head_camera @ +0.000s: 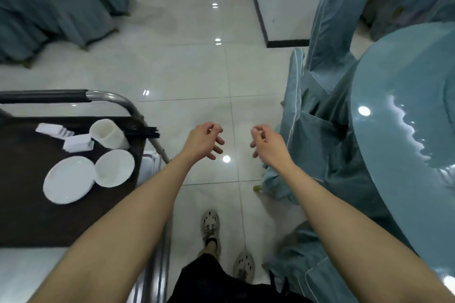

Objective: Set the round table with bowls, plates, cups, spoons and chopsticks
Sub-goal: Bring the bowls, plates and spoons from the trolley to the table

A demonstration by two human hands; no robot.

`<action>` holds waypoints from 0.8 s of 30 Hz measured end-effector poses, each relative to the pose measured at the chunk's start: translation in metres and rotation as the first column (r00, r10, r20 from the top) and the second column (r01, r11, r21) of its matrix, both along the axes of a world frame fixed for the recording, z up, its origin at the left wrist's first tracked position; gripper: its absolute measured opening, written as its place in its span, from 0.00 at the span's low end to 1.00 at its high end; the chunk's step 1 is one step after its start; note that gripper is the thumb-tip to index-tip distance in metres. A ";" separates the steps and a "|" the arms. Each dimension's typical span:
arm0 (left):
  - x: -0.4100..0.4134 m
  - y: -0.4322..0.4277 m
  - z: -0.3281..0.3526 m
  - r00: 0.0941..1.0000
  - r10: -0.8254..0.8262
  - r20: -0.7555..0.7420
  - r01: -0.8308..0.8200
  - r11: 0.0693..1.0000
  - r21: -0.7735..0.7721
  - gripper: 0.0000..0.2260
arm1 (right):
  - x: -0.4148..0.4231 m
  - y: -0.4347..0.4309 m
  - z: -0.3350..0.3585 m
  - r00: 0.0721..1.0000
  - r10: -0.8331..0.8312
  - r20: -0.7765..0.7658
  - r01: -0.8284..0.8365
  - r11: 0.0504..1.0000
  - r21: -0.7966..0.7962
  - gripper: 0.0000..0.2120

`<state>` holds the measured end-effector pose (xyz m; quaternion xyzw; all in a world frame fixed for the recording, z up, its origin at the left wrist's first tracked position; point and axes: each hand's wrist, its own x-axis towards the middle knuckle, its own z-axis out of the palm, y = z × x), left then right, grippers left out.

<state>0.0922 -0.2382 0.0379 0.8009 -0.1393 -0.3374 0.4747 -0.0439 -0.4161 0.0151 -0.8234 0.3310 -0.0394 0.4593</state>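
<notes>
My left hand (205, 140) and my right hand (267, 144) hang over the tiled floor, both empty with fingers loosely curled and apart. To the left stands a dark-topped trolley (37, 216). On it lie a white plate (69, 179), a white bowl (114, 168), a stack of white cups (108, 134), white spoons or small dishes (77, 142) and black chopsticks (145, 131) at the far right corner. The round table (403, 155) with a glossy blue-grey top fills the right side; nothing shows on its visible part.
Chairs in blue-grey covers (317, 115) stand between me and the table. More covered furniture (49, 7) is at the upper left. A white wall corner with a dark skirting (288, 43) juts in ahead. My two feet (209, 226) stand on the shiny floor.
</notes>
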 end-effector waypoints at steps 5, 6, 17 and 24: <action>0.019 0.078 -0.002 0.982 0.190 0.009 -0.190 0.982 0.000 0.11 | 0.048 0.065 -0.001 0.984 0.176 -0.008 -0.176 0.984 0.028 0.16; 0.024 0.092 -0.004 0.975 0.221 0.009 -0.221 0.975 0.001 0.11 | 0.057 0.077 -0.001 0.979 0.203 -0.008 -0.203 0.978 0.040 0.15; 0.061 0.242 -0.016 0.902 0.430 0.024 -0.431 0.901 0.045 0.11 | 0.133 0.204 -0.023 0.887 0.459 -0.040 -0.457 0.888 0.058 0.15; 0.065 0.318 -0.033 0.837 0.546 0.037 -0.547 0.831 0.104 0.11 | 0.165 0.257 -0.040 0.825 0.557 -0.095 -0.557 0.830 0.021 0.17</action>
